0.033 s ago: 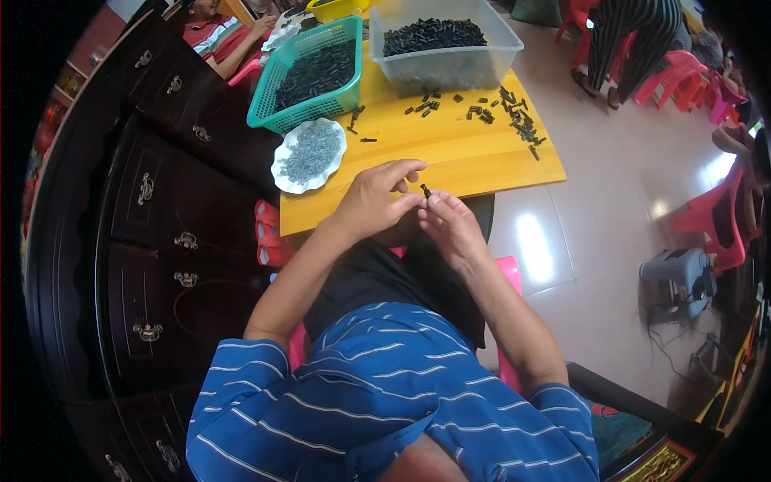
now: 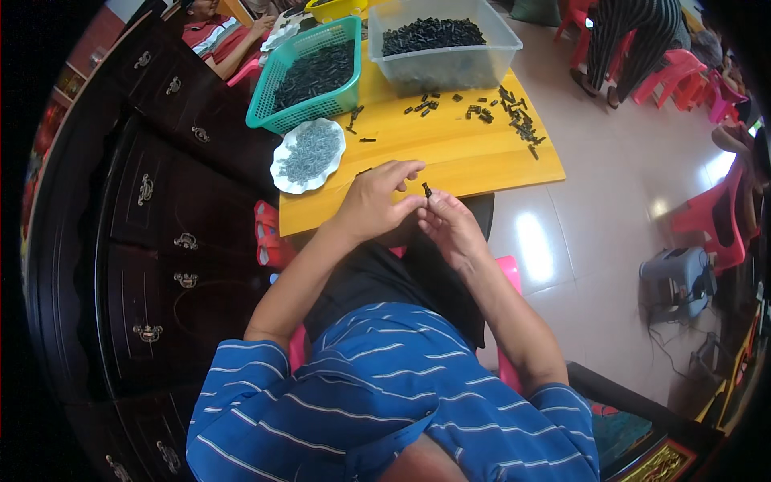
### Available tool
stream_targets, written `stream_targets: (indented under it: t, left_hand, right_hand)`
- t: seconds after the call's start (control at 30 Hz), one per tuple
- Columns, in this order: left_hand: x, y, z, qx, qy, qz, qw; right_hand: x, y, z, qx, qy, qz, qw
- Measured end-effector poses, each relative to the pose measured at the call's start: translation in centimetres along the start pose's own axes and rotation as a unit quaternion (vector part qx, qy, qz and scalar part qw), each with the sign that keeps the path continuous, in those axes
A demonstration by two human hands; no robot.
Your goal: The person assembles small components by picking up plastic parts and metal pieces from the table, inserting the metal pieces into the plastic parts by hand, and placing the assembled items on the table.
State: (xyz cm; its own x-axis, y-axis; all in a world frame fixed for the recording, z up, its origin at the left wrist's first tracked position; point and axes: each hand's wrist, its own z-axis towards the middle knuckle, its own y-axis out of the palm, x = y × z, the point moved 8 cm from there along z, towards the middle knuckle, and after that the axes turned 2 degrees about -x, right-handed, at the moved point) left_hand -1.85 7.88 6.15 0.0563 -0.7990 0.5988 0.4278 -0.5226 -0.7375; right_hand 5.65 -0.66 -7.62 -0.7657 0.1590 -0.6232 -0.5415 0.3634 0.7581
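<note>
My right hand (image 2: 452, 229) pinches a small black plastic part (image 2: 427, 190) between thumb and fingertips, and the part stands roughly upright just off the table's near edge. Beside it is my left hand (image 2: 376, 197), its thumb tip by the part and my right fingertips. The left index finger reaches out above the thumb with a gap between them. Whether the left thumb touches the part I cannot tell. To the left, a white wavy-edged plate (image 2: 283, 177) holds many small clear pieces (image 2: 312, 151).
Behind the plate, a green basket (image 2: 265, 114) and a clear tub (image 2: 450, 71) hold many black parts. Loose black parts (image 2: 518, 116) lie across the yellow table (image 2: 434, 157). Dark drawers (image 2: 173, 241) stand close on my left. Another person (image 2: 215, 40) sits at far left.
</note>
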Motion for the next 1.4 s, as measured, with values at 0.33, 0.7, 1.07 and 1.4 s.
stream_targets:
  t: [0.33, 0.7, 1.07, 1.4]
  left_hand:
    - [1.6, 1.9, -0.1, 0.058, 0.072, 0.176, 0.980]
    - [1.7, 2.4, 0.0, 0.050, 0.100, 0.145, 0.983]
    - [1.5, 2.7, -0.5, 0.047, 0.116, 0.137, 0.983]
    - [0.7, 2.7, -0.6, 0.054, 0.093, 0.112, 0.988]
  right_hand:
    - [0.9, 0.6, 0.1, -0.036, 0.060, 0.071, 0.995]
    - [0.8, 0.4, -0.1, -0.010, 0.067, 0.121, 0.990]
    - [0.5, 0.7, -0.3, -0.005, 0.053, 0.095, 0.994]
    - [0.9, 0.4, -0.2, 0.005, 0.064, 0.062, 0.996]
